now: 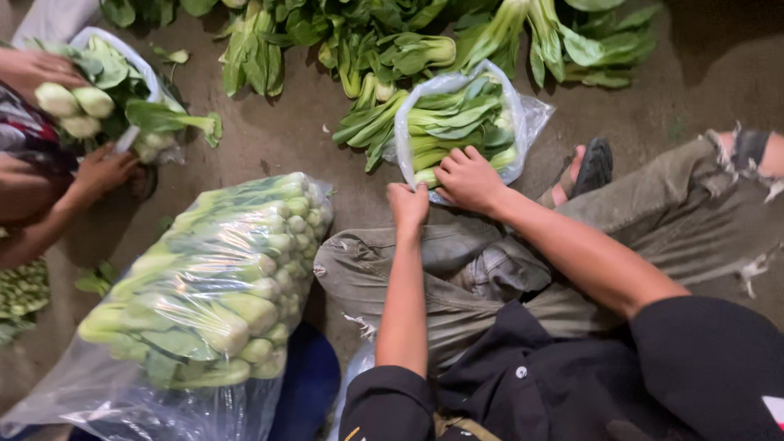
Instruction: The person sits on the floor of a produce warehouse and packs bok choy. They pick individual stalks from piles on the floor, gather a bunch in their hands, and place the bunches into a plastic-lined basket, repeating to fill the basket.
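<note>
Two hands at a small clear bag (457,86) of bok choy (457,122) on the dirt floor (278,139), just below the loose greens (367,33) along its far edge. Left hand (407,206) pinched shut on the bag's near rim; right hand (468,178) spread open, palm down, pressing on the stalks inside. Left of these, a large full bag (220,278) lying on its side, and another person's hands (102,170) at a third bag (114,57) by the floor's far left corner.

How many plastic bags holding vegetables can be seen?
3: a small bag at the person's hands, a large full bag lower left, another bag upper left. More may be hidden.
</note>
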The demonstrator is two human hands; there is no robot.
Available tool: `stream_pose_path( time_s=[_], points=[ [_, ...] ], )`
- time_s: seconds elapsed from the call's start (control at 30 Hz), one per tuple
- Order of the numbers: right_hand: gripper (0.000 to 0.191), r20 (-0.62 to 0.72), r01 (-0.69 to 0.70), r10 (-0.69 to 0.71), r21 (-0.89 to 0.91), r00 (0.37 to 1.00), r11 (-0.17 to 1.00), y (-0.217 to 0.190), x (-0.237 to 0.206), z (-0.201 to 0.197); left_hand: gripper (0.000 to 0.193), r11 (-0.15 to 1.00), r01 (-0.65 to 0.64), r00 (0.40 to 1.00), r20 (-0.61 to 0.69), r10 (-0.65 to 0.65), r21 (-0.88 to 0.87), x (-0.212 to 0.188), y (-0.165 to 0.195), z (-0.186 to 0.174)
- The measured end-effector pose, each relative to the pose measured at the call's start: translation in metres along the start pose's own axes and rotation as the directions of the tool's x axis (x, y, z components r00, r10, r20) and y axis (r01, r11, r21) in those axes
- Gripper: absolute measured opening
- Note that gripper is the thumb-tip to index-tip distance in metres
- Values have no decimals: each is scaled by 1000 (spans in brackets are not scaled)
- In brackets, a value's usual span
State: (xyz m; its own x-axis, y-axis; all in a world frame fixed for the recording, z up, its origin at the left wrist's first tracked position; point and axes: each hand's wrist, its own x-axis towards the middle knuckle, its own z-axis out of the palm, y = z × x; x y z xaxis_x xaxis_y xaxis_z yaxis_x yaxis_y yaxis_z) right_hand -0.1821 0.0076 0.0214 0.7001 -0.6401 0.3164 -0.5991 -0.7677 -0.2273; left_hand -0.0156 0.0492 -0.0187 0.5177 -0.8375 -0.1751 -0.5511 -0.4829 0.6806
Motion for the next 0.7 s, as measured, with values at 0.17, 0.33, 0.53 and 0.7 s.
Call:
stream_pose_path(
  time_s=[0.17, 0.33, 0.53, 0.7],
  points=[
    [10, -219, -148, 283, 482, 934, 863, 42, 24, -23, 25, 933, -177, 969, -221, 110, -313, 2, 28, -20],
    [13, -75, -261, 313, 393, 947, 882, 101, 85, 4, 35, 831, -553, 833, -68, 549, -67, -14, 57, -1],
    [29, 394, -444, 341, 208, 854, 872, 122, 107, 12, 48, 847, -532, 846, 26, 532, -19, -1, 55, 9],
    [51, 476, -273, 255, -33, 842, 962, 92, 107, 15, 56, 913, -407, 910, 70, 408, -36, -11, 47, 31]
  ],
)
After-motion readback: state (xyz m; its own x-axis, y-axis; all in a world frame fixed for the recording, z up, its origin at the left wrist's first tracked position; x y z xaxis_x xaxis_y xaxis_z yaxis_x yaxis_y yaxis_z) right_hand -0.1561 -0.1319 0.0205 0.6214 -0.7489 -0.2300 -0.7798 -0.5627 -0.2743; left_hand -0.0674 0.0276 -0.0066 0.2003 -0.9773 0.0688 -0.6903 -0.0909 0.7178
